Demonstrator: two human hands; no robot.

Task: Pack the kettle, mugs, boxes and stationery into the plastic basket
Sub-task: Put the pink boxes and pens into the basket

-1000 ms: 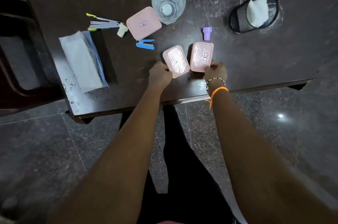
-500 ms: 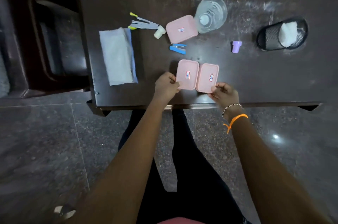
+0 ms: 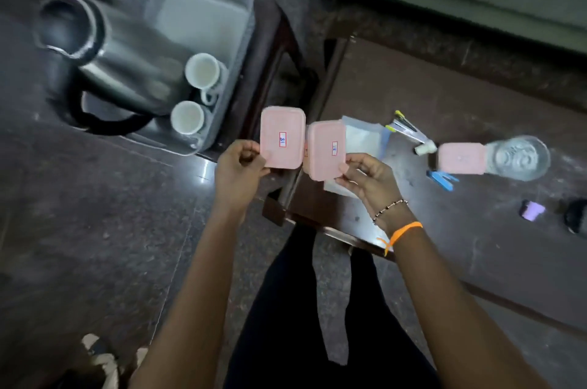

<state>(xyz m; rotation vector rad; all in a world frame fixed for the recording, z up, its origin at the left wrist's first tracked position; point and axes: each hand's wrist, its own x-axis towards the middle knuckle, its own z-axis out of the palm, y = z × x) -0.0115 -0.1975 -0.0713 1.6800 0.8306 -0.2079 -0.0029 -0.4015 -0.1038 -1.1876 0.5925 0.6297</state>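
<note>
both boxes (image 3: 282, 137) lifted, hands pinching

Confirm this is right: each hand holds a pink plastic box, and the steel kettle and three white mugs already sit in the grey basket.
Wrong on the mugs: the head view shows two white mugs, not three. The rest holds: left hand and right hand each hold a pink plastic box, and the steel kettle sits in the grey basket.

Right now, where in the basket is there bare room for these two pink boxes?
The far half of the basket is bare, from the handle end back to the kettle and the two mugs. The near end is crowded by those. The left hand and the right hand each hold a box.
</note>
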